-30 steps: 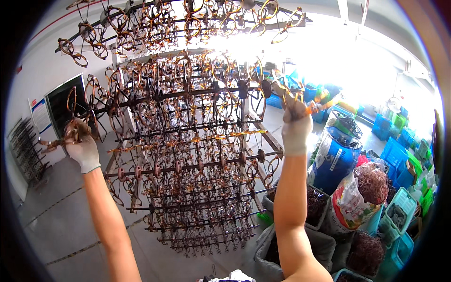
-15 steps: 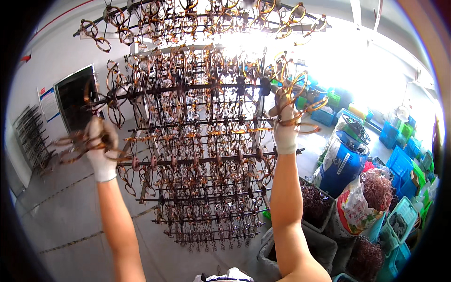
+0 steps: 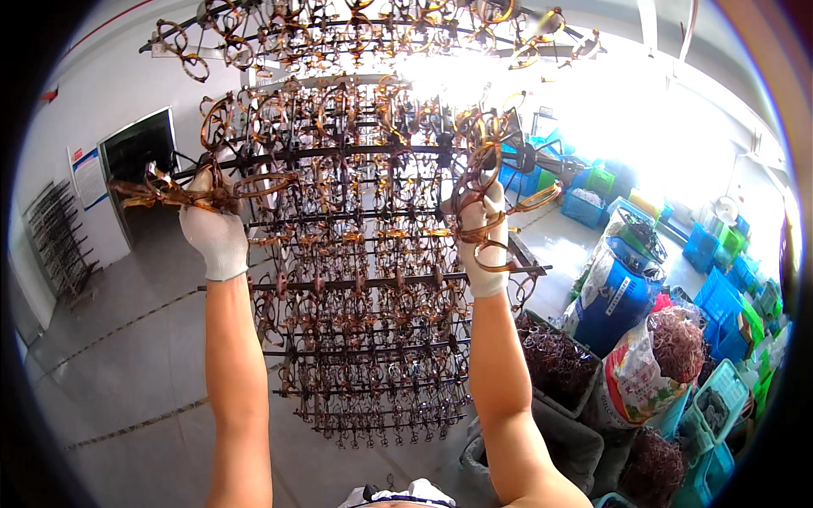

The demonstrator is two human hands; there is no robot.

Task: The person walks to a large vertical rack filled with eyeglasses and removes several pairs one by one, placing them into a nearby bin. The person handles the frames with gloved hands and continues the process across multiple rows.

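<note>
Probably to steady them, left hand (image 3: 216, 224) and right hand (image 3: 484, 229) curl fingers round frames (image 3: 182, 198) by the bar (image 3: 296, 155); others hang spaced on the rack (image 3: 532, 271), likely against tangling.

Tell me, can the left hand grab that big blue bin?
Probably not from here. The left hand is up among amber glasses frames; the blue bin stands over on the right, with the rack and the right arm between.
</note>
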